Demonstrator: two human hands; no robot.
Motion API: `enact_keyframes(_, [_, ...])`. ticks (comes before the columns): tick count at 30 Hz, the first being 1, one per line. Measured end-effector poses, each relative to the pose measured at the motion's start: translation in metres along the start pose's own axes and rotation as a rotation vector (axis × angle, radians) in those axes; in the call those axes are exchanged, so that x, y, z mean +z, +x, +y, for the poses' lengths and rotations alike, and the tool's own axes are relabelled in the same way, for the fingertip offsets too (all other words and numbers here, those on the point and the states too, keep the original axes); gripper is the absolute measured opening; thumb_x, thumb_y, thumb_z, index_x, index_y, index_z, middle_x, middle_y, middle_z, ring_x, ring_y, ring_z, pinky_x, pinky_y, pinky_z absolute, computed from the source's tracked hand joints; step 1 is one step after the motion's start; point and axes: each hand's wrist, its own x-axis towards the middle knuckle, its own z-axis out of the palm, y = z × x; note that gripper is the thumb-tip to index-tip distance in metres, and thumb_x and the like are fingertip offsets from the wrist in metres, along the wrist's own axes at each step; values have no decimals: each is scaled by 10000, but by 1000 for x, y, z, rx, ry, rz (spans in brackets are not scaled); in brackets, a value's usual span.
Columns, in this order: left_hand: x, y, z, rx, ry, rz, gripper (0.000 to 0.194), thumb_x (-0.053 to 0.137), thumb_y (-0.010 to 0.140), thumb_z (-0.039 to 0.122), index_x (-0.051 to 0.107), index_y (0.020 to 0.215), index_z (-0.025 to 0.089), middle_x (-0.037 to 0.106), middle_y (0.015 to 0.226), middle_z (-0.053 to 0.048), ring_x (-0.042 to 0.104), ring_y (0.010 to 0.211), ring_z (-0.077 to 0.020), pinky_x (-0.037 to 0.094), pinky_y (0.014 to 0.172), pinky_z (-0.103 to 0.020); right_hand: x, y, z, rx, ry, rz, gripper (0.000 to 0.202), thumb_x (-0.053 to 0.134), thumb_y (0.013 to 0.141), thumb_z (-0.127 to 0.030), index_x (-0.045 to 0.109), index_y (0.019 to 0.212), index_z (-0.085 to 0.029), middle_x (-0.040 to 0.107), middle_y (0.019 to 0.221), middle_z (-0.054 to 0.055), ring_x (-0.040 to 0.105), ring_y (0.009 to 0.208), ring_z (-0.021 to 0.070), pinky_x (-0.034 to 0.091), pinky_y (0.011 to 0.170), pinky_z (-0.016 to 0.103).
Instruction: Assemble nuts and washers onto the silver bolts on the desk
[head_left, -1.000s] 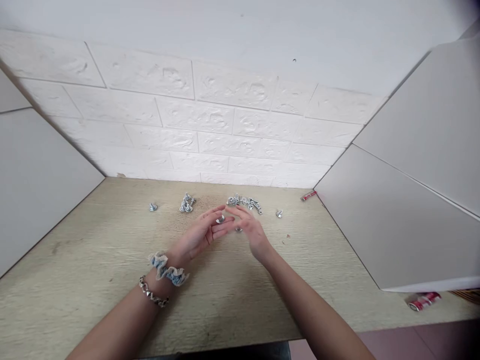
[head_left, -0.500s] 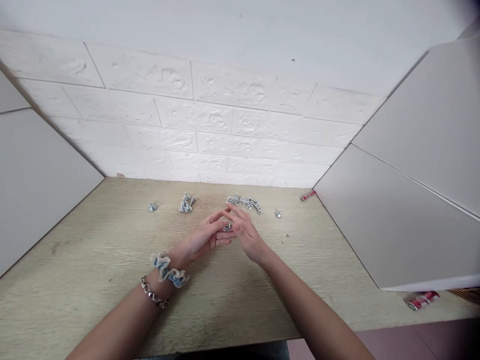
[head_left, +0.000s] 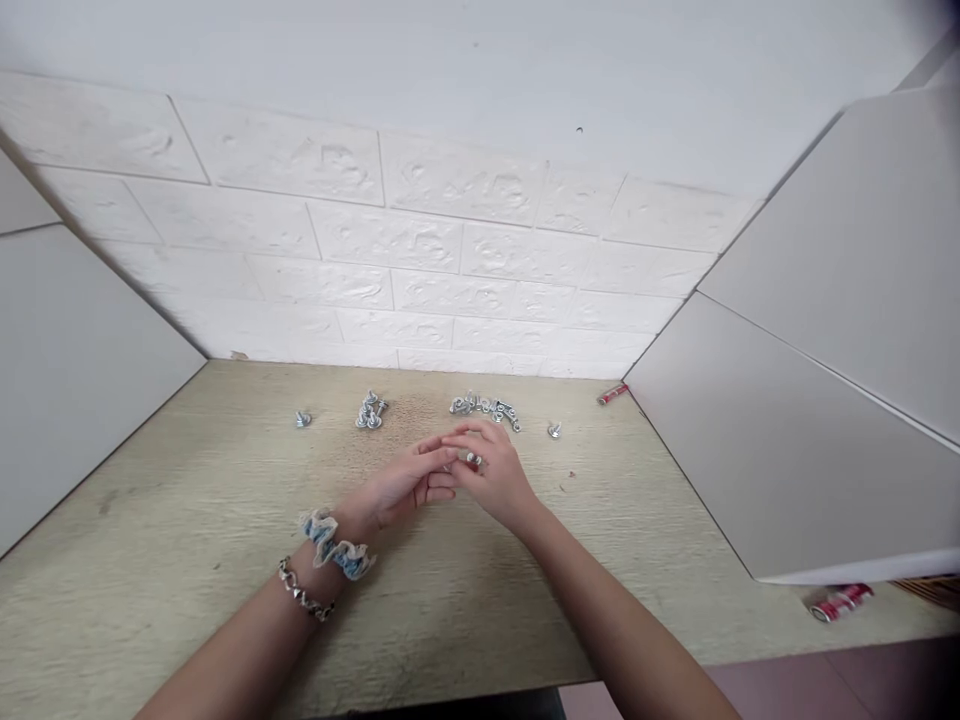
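Observation:
My left hand (head_left: 412, 478) and my right hand (head_left: 495, 478) meet over the middle of the table. Between their fingertips they grip a small silver bolt (head_left: 472, 458). Fingers cover most of it, so only one end shows beside my right fingers. Just beyond my right hand lies a curved row of silver hardware (head_left: 491, 408), seemingly bolts and nuts. Farther left sits a small cluster of bolts with washers (head_left: 370, 412). One bolt (head_left: 302, 419) lies alone at the far left, and another single bolt (head_left: 554, 430) is off to the right.
A white brick-pattern wall (head_left: 420, 240) closes the back of the wooden table (head_left: 150, 520). Pale panels stand left (head_left: 82, 370) and right (head_left: 780, 440). One red battery (head_left: 613, 394) lies by the right corner, and a red cylinder (head_left: 841, 603) near the front right edge.
My right fingers have curled in and closed around the bolt, where they were stretched out before. The bolt's visible end has shifted slightly right. My left hand stays nearly in place.

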Motion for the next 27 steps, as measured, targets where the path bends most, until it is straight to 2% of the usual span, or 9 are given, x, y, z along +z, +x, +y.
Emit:
enact_keyframes(2, [2, -1, -2, -15, 2, -37, 418, 688, 743, 231, 530, 1125, 165, 631, 868, -57, 604, 643, -87, 496, 595, -164, 2, -1, 0, -32, -46, -31, 134, 547, 790, -192, 669, 831, -227, 584, 976, 43, 508, 955, 183, 374, 897, 373])
enact_keyframes(4, [4, -2, -2, 2, 46, -14, 440, 689, 743, 260, 529, 1145, 180, 633, 941, -76, 617, 704, -107, 486, 603, -168, 0, 1, 2, -18, -75, -29, 117, 558, 791, -208, 673, 778, -220, 583, 897, 39, 512, 888, 179, 391, 852, 362])
enact_keyframes(7, [8, -4, 1, 74, 170, 102, 436, 652, 767, 348, 531, 1144, 166, 630, 991, -112, 623, 733, -135, 429, 530, -160, -11, 6, 10, 106, -79, 42, 120, 567, 795, -245, 680, 823, -215, 581, 808, 33, 526, 795, 167, 420, 745, 310])
enact_keyframes(10, [8, -4, 4, 157, 285, 218, 424, 566, 804, 435, 550, 1102, 135, 639, 938, -115, 581, 615, -97, 377, 495, -167, -27, 13, 26, 281, -113, 62, 146, 550, 803, -260, 676, 833, -192, 606, 737, 19, 524, 647, 138, 408, 629, 263])
enact_keyframes(15, [6, -1, 4, 196, 415, 279, 366, 506, 813, 398, 568, 1035, 114, 628, 832, -79, 501, 531, -77, 333, 474, -187, -46, 14, 49, 404, -235, -282, 137, 550, 761, -174, 680, 717, -178, 648, 682, 15, 560, 654, 152, 374, 614, 251])
enact_keyframes(19, [7, 1, 1, 191, 496, 297, 301, 515, 778, 310, 571, 1008, 123, 624, 813, -57, 496, 541, -83, 348, 497, -194, -45, 10, 49, 383, -249, -427, 162, 539, 733, -128, 682, 676, -179, 664, 716, 20, 570, 674, 152, 370, 603, 241])
enact_keyframes(22, [6, 3, 0, 195, 520, 292, 297, 516, 769, 319, 571, 991, 130, 624, 810, -54, 495, 545, -88, 363, 513, -200, -44, 9, 45, 393, -201, -457, 141, 552, 735, -166, 686, 699, -192, 667, 746, 4, 571, 696, 148, 372, 603, 231])
enact_keyframes(24, [6, 3, -1, 194, 538, 285, 307, 505, 773, 340, 566, 991, 133, 624, 814, -53, 495, 550, -92, 369, 520, -205, -48, 11, 44, 423, -150, -469, 146, 558, 761, -263, 683, 723, -199, 661, 739, -7, 569, 691, 146, 375, 599, 226])
enact_keyframes(27, [5, 4, -1, 194, 573, 284, 324, 481, 783, 372, 560, 991, 137, 620, 817, -44, 495, 563, -92, 374, 532, -209, -61, 16, 50, 491, -234, -319, 266, 463, 838, -361, 672, 830, -196, 656, 795, 7, 573, 739, 152, 384, 641, 231])
